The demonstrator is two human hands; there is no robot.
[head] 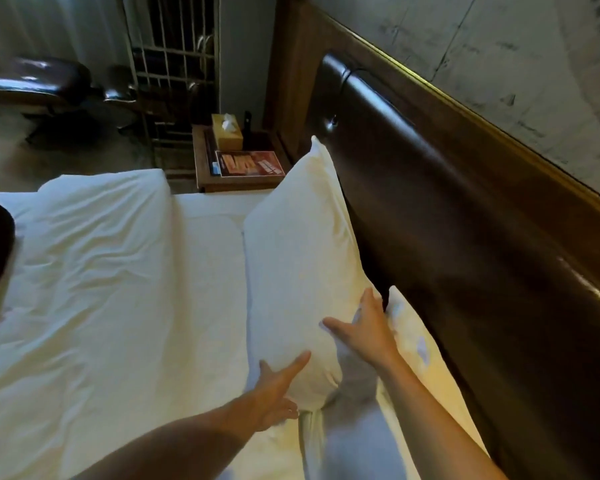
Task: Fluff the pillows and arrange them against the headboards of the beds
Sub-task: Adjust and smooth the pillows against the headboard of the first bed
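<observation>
A white pillow (302,258) leans upright against the dark wooden headboard (465,237) on the far half of the bed. My left hand (278,389) presses flat on its near lower corner, fingers spread. My right hand (364,330) lies on the pillow's near upper edge, fingers apart, next to the headboard. A second white pillow (420,344) rests against the headboard under and behind my right forearm, partly hidden by it.
A rumpled white duvet (94,271) covers the bed to the left. Beyond the bed stands a wooden nightstand (236,183) with a tissue box (226,131) and a magazine (248,163). A dark leather chair (39,84) sits at far left.
</observation>
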